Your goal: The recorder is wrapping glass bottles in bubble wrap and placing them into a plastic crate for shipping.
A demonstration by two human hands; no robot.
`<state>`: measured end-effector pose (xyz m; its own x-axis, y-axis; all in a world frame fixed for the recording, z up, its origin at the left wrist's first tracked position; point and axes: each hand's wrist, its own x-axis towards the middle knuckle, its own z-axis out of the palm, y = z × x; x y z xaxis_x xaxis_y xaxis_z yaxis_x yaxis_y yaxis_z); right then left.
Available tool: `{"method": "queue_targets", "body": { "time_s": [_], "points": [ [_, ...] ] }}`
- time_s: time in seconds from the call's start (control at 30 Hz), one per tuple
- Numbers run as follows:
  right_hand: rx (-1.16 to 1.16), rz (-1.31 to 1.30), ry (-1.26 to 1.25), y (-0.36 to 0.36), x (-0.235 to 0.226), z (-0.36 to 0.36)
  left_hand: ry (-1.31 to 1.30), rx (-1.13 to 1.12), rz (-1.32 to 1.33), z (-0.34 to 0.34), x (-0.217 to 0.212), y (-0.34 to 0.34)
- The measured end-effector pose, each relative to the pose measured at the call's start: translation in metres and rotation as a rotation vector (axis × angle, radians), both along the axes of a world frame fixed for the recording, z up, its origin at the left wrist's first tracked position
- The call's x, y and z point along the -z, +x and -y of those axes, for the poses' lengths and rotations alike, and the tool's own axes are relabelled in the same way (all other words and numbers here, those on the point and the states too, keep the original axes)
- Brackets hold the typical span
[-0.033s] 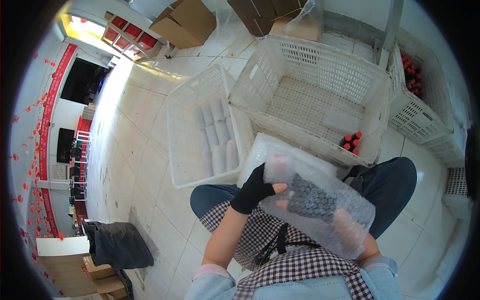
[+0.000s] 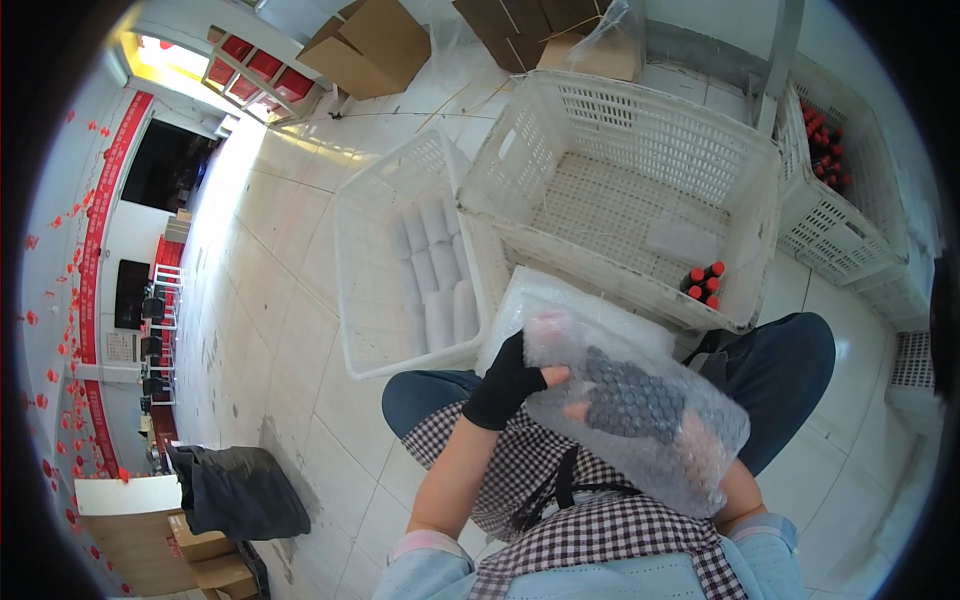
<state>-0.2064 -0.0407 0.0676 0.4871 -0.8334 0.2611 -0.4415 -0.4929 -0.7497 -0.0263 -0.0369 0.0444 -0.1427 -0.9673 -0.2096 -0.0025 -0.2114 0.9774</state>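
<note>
A pale tiled floor (image 2: 300, 330), glossy and glaring at the upper left of the frame, runs under everything; red paper decorations dot the curved left rim and flattened brown cardboard boxes (image 2: 370, 45) lie along the top edge. At the lower left a black plastic bag (image 2: 235, 492) slumps beside more cardboard.

Three white plastic lattice crates show clearly. The narrow crate (image 2: 375, 290) left of centre holds a double row of white cylindrical rolls (image 2: 435, 275). The large crate (image 2: 620, 190) at upper centre is nearly bare, with three small red-capped dark bottles (image 2: 702, 282) in its lower right corner. A third crate (image 2: 845, 200) at the upper right holds many more red-capped bottles.

In the lower middle of the frame, over a checked apron (image 2: 560, 520) and blue-trousered knees, the person holds a sheet of clear bubble wrap (image 2: 650, 440), crinkled and bulging. The left hand (image 2: 510, 385), in a black fingerless glove, pinches the wrap's left edge between thumb and fingers. The right hand (image 2: 625, 400), in a grey dotted knit glove, lies inside or behind the wrap and shows through it; whether it is clenched on anything I cannot tell. A white flat tray edge (image 2: 530, 295) peeks out just above the wrap.
</note>
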Motion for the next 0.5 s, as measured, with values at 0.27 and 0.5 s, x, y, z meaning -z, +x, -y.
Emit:
{"method": "queue_targets", "body": {
  "time_s": [0.27,0.5],
  "points": [
    [0.275,0.456,0.319,-0.048,0.037,0.025,0.177,-0.679,-1.090,-0.025,0.029,-0.011],
    [0.194,0.609,1.009,-0.013,0.044,0.000,0.142,-0.469,-0.653,-0.048,0.006,0.006]
  ]
}}
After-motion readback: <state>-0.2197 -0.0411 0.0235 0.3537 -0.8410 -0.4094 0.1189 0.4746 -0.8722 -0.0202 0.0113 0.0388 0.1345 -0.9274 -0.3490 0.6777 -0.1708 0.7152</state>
